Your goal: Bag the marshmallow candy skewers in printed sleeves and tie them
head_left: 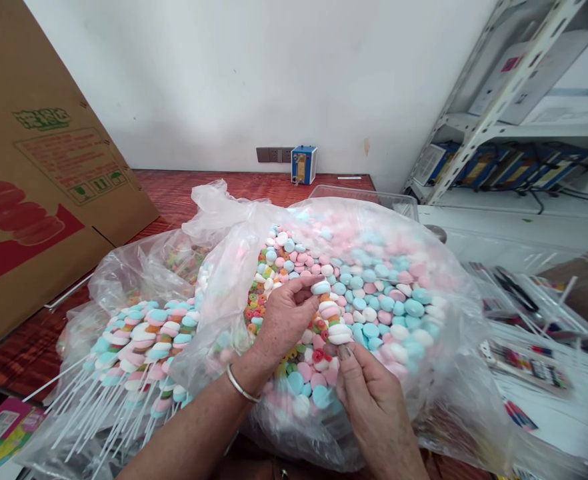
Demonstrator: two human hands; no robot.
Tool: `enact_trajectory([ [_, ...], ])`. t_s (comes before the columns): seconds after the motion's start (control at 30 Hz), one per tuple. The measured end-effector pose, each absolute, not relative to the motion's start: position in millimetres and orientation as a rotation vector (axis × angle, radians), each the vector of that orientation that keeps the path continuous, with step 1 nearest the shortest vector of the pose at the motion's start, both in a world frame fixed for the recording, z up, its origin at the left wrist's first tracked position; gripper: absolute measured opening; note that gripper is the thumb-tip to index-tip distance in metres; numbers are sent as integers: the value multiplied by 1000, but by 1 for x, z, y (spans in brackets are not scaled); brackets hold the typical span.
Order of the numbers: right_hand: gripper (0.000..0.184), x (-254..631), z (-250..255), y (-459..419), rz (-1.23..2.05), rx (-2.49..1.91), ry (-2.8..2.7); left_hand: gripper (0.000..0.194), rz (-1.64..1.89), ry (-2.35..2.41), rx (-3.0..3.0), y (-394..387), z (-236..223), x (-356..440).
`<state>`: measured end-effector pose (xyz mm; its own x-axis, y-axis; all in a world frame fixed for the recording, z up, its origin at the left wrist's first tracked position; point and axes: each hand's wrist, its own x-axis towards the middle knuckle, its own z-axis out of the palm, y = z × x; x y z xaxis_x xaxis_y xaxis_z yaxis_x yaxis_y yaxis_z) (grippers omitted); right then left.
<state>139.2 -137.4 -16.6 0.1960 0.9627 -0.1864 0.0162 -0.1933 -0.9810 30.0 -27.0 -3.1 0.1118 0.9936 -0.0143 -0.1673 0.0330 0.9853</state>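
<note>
Together gripped a stacked skewer of white, pink and gummy-ring candies [328, 319] over the open clear plastic bag of pastel marshmallow sweets [374, 293]: left hand [287, 317] pinching its top, right hand [369, 393] pinching its base, steadying. Left, near: finished white-stick candy skewers [134, 353], bagged.

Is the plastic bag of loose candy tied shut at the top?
No, the plastic bag gapes open, and both hands, left hand and right hand, hold a candy skewer over it.
</note>
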Motion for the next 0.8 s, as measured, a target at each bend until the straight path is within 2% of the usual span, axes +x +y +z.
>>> enact_trajectory([
  [0.17, 36, 136, -13, -136, 1154, -1494, -1014, 32, 1178, 1027, 1209, -28, -9, 29],
  [0.47, 37, 138, -16, -125, 1090, -1499, -1114, 25, 1174, 991, 1254, -31, 0, 28],
  [0.57, 36, 134, -16, -124, 914, -1543, -1257, 18, 1226, 860, 1010, -34, 5, 33],
  [0.63, 36, 130, -17, -125, 748, -1559, -1385, 21, 1317, 814, 794, -35, 11, 38],
  [0.8, 38, 119, -26, -129, 133, -1570, -1698, 23, 1343, 795, 602, -43, 24, 49],
])
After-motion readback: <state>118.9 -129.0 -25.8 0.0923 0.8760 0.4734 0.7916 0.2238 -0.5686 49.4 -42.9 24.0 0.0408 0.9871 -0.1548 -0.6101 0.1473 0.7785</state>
